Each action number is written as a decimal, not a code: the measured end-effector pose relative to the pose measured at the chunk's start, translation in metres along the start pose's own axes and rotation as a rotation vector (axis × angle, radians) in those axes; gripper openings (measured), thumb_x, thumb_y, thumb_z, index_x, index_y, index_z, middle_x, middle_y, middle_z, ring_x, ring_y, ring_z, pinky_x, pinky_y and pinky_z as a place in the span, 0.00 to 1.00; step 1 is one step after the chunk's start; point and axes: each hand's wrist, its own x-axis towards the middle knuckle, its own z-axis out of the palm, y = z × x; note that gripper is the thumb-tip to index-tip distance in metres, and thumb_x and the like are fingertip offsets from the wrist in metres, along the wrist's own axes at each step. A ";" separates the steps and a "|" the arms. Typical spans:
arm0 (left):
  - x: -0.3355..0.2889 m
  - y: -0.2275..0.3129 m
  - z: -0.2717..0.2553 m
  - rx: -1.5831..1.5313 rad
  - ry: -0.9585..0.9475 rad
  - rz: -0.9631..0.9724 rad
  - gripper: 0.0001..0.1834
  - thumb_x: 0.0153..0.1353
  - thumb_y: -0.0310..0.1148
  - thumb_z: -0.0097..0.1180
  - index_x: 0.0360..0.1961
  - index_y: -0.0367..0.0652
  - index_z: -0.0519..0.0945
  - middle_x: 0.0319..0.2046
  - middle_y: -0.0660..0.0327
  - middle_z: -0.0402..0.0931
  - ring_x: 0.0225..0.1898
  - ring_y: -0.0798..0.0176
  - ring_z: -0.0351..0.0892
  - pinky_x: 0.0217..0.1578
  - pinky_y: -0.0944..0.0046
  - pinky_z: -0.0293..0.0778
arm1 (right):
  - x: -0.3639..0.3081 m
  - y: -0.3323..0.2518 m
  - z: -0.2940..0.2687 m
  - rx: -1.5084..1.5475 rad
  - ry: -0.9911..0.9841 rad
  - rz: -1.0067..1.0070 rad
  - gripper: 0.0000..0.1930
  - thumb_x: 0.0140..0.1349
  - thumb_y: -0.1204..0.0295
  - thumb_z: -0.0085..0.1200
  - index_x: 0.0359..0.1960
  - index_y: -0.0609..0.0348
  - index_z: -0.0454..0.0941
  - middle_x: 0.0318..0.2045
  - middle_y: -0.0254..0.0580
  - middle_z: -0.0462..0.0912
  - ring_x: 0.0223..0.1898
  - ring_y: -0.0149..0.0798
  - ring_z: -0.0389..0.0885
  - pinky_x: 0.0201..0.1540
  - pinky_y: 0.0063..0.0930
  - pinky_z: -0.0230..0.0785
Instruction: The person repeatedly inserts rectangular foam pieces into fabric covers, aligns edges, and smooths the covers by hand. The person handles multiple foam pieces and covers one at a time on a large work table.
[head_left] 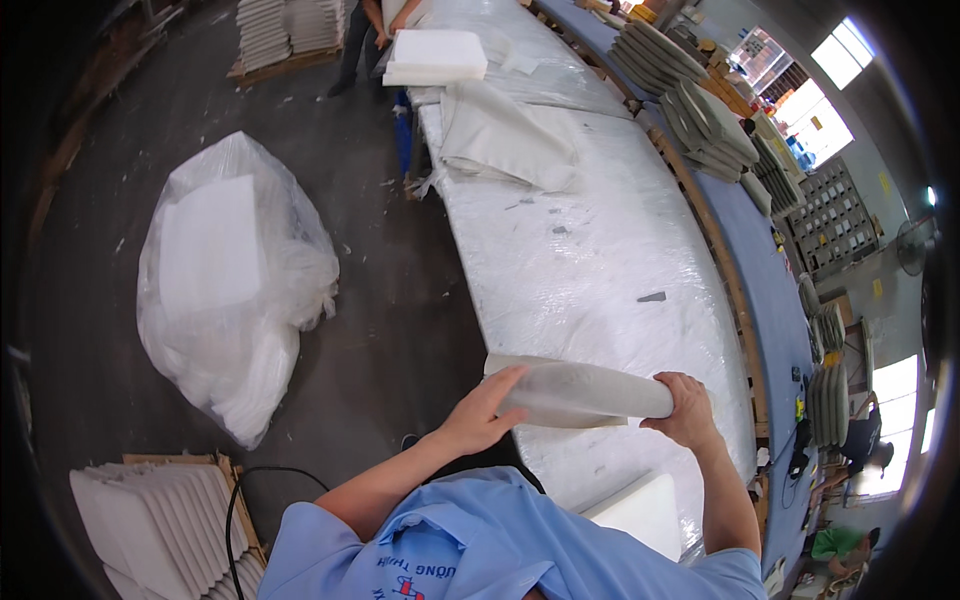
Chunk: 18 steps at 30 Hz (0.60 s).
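Note:
A light grey fabric piece [590,393], curved over into a loose tube, lies crosswise in front of me at the near part of a long table wrapped in clear plastic film [600,270]. My left hand [480,412] holds its left end, thumb below and fingers along the upper side. Around the right end wrap the fingers of my right hand [685,408]. Whether anything is inside the tube is hidden. Close to my body, a white foam pad [645,515] rests on the table, partly covered by my shirt.
Farther up the table lies a crumpled grey cloth [510,140]; beyond it, a person's hands [382,38] are near white pads [435,55]. A plastic bag of white pads [215,260] sits on the floor. Stacked cushions [705,130] line a blue table [775,330] at right.

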 end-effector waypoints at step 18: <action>0.176 0.063 0.056 -0.432 0.099 0.004 0.48 0.83 0.60 0.22 0.35 0.31 0.89 0.34 0.51 0.89 0.38 0.59 0.87 0.48 0.61 0.79 | -0.105 0.018 0.006 0.116 0.328 0.296 0.31 0.31 0.64 0.84 0.40 0.64 0.86 0.35 0.47 0.83 0.40 0.54 0.81 0.43 0.46 0.76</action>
